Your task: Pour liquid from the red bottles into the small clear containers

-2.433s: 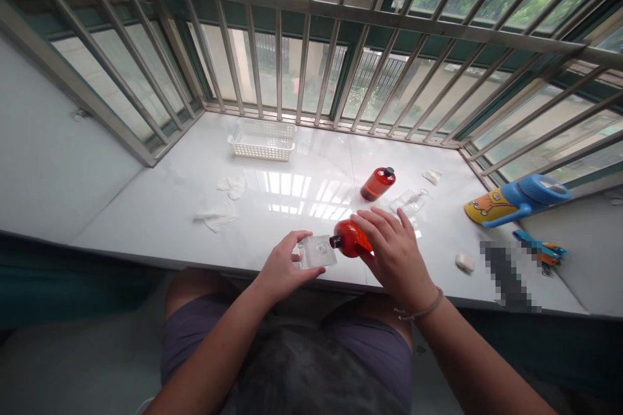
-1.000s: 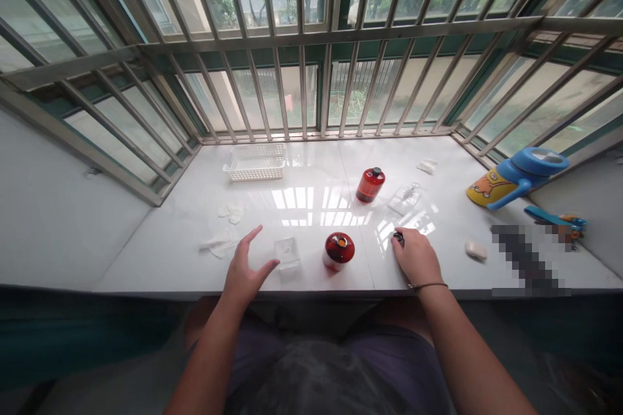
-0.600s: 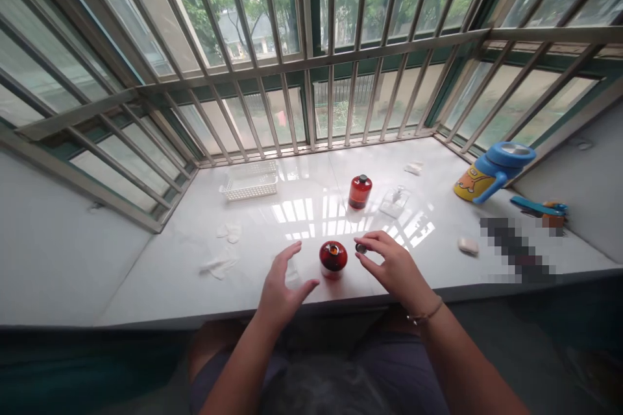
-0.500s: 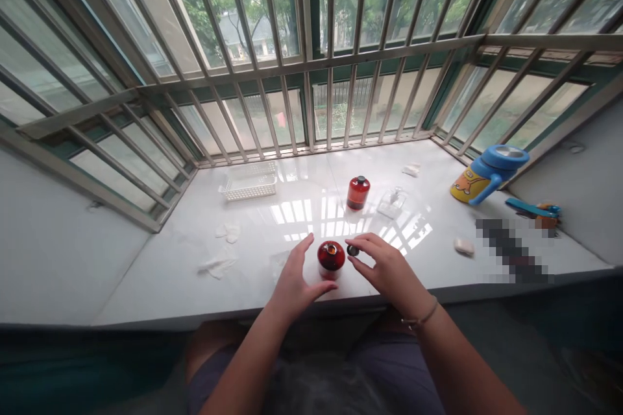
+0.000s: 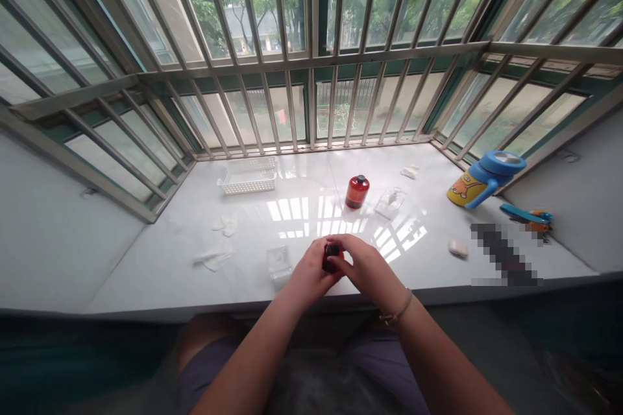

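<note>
A small red bottle (image 5: 339, 264) stands near the front edge of the white sill, largely covered by my hands. My left hand (image 5: 312, 271) is wrapped round its left side. Over the bottle's mouth, the fingers of my right hand (image 5: 357, 256) grip a black cap (image 5: 332, 250). Whether the cap is threaded on cannot be seen. Just left of my left hand lies a clear, square glass container (image 5: 279, 264). Farther back stands a second red bottle (image 5: 357, 193) with a black cap, beside a clear glass bottle (image 5: 390, 203).
A white perforated basket (image 5: 247, 183) sits at the back left. Crumpled tissues (image 5: 214, 258) lie on the left. To the right are a blue and yellow cup (image 5: 484, 180), a pale eraser-like block (image 5: 458, 248) and a turquoise strap-like item (image 5: 523, 214). Metal bars line the window.
My right hand has brought the black cap leftward onto the bottle's mouth. My left hand has closed round the bottle. The clear container left of it shows more fully.
</note>
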Demonstrator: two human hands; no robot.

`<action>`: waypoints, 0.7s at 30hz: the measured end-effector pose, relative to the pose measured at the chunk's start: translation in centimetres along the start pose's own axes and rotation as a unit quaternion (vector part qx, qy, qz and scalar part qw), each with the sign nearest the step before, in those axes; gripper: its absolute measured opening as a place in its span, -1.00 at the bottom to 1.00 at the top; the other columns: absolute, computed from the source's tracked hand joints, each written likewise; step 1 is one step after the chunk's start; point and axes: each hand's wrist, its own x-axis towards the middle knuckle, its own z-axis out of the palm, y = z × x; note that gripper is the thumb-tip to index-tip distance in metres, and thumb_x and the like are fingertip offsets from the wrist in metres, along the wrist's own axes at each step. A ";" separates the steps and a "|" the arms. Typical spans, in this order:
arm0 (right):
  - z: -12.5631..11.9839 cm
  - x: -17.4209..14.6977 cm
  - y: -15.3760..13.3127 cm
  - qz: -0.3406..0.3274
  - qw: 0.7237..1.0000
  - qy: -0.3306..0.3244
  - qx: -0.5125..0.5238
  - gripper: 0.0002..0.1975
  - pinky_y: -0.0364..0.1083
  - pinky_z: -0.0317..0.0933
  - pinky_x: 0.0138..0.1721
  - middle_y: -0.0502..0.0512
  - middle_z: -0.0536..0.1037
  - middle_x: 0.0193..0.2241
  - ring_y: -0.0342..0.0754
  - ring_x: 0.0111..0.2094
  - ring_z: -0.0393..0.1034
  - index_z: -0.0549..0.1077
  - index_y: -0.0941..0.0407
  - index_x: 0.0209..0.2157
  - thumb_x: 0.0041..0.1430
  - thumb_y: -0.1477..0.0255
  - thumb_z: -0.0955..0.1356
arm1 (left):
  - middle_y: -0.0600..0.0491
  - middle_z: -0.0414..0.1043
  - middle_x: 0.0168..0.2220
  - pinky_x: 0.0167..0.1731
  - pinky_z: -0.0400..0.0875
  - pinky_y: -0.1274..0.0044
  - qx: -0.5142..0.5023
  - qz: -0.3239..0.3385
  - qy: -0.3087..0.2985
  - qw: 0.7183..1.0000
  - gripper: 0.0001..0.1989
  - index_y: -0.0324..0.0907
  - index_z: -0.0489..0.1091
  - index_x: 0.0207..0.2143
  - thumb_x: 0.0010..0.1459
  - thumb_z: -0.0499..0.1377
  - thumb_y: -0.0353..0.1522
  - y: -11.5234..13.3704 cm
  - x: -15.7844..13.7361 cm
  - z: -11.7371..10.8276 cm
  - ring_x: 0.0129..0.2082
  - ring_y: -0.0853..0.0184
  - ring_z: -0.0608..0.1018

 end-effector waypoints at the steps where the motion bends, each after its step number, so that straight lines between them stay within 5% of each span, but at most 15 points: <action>1: 0.2 -0.1 0.0 0.000 1.000 0.001 0.004 -0.59 0.10 0.48 0.10 0.08 0.65 0.02 0.08 0.01 0.59 0.48 -0.03 0.12 0.30 0.61 0.39 | -0.11 0.44 0.20 0.20 0.49 0.18 -0.001 -0.001 -0.003 1.000 -0.45 -0.05 0.34 0.23 0.22 0.38 -0.38 0.0 -0.1 -0.1 0.20 0.05 0.54; 5: 0.1 -0.1 -0.1 -0.033 0.999 -0.028 0.005 -0.60 0.07 0.48 0.06 0.06 0.64 -0.05 0.06 -0.02 0.56 0.50 -0.03 0.07 0.29 0.65 0.39 | -0.10 0.38 0.31 0.30 0.42 0.17 -0.018 -0.002 -0.019 1.000 -0.31 -0.02 0.29 0.32 0.19 0.44 -0.33 -0.2 -0.3 -0.5 0.31 0.03 0.48; 10: -1.0 0.6 -0.5 -0.065 0.993 -0.093 -0.038 -0.52 0.06 0.46 0.02 0.08 0.63 -0.07 0.06 -0.03 0.52 0.48 -0.01 0.12 0.26 0.70 0.43 | -0.07 0.50 0.19 0.09 0.57 0.26 -0.036 -0.038 -0.036 0.998 -0.34 -0.05 0.36 0.27 0.15 0.46 -0.32 -0.4 -0.4 -0.6 0.09 0.08 0.62; 15: -1.8 2.2 -1.3 -0.127 0.974 -0.178 -0.063 -0.59 0.04 0.44 0.00 0.07 0.63 -0.11 0.07 -0.05 0.50 0.50 0.01 0.00 0.24 0.74 0.43 | -0.04 0.49 0.23 0.21 0.50 0.22 -0.039 -0.042 -0.047 0.997 -0.34 -0.02 0.41 0.23 0.10 0.49 -0.35 -0.1 -0.7 -1.0 0.21 0.01 0.56; 18: -1.8 2.7 -1.6 -0.103 0.971 -0.204 -0.071 -0.56 0.04 0.44 -0.02 0.06 0.64 -0.11 0.08 -0.05 0.52 0.50 -0.01 0.04 0.22 0.71 0.44 | -0.01 0.56 0.07 0.06 0.59 0.24 -0.027 -0.067 -0.051 0.996 -0.45 -0.04 0.47 0.14 0.09 0.47 -0.36 0.2 -1.0 -1.2 0.03 0.05 0.63; 21: -1.2 2.4 -1.3 -0.025 0.983 -0.166 -0.067 -0.46 0.06 0.46 -0.06 0.06 0.64 -0.13 0.09 -0.10 0.56 0.44 -0.04 0.18 0.22 0.62 0.48 | -0.04 0.54 0.12 0.11 0.56 0.20 -0.037 -0.063 -0.032 0.997 -0.41 -0.03 0.43 0.19 0.11 0.46 -0.36 0.1 -1.3 -0.9 0.08 0.03 0.61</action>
